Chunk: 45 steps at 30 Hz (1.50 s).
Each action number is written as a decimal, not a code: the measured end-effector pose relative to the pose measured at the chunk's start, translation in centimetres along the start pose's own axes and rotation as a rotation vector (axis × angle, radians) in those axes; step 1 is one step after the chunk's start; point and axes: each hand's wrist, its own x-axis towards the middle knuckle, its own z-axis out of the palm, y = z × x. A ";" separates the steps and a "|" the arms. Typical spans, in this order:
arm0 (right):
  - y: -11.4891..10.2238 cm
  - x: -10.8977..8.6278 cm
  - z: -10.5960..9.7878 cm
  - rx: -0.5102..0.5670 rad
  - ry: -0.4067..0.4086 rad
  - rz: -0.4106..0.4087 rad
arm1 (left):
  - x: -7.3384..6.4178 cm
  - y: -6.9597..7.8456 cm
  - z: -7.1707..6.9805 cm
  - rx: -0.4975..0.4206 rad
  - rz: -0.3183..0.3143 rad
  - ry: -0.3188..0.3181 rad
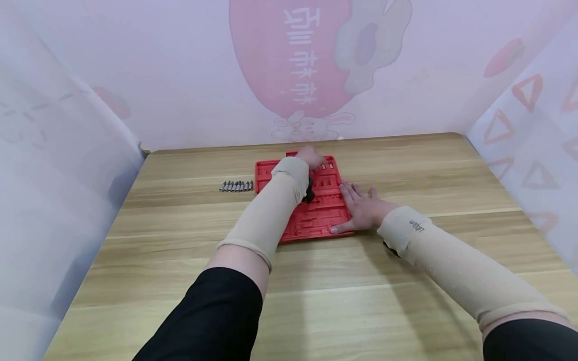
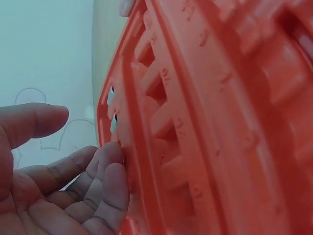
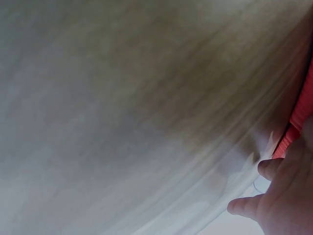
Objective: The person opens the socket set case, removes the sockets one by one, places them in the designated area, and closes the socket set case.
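A red moulded plastic case [image 1: 316, 220] lies open and flat on the table, its hollows mostly bare. My left hand [image 1: 310, 157] is over its far part; in the left wrist view the left fingers [image 2: 115, 191] touch the far row, with the thumb held apart and nothing pinched. Small metal pieces [image 2: 114, 123] sit in slots just beyond those fingertips. My right hand [image 1: 365, 208] rests spread along the right edge of the case, thumb on the near corner. In the right wrist view, only part of the right hand [image 3: 288, 196] shows beside the red edge.
Several silver metal bits [image 1: 236, 186] lie in a row on the wooden table [image 1: 180, 281], just left of the case. A printed pink backdrop [image 1: 180, 75] stands behind the table, with white printed sheets at both sides.
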 end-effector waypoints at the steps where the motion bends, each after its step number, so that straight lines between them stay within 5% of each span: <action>1: 0.0 0.0 0.0 0.000 0.000 0.001 | 0.1 0.1 0.1 0.008 -0.006 -0.001; 14: 0.1 -0.1 0.2 -0.017 -0.013 0.010 | 2.3 -0.1 1.9 0.174 -0.006 -0.008; 25: 0.6 0.3 0.4 -0.025 -0.012 0.009 | 1.4 0.3 1.6 0.070 -0.004 0.025; 34: 0.4 0.4 0.2 -0.032 -0.020 -0.002 | 1.9 -0.1 2.2 0.138 -0.016 0.113; 45: 0.5 0.4 0.0 -0.046 -0.016 -0.001 | 1.3 -1.6 1.3 -0.212 -0.006 0.189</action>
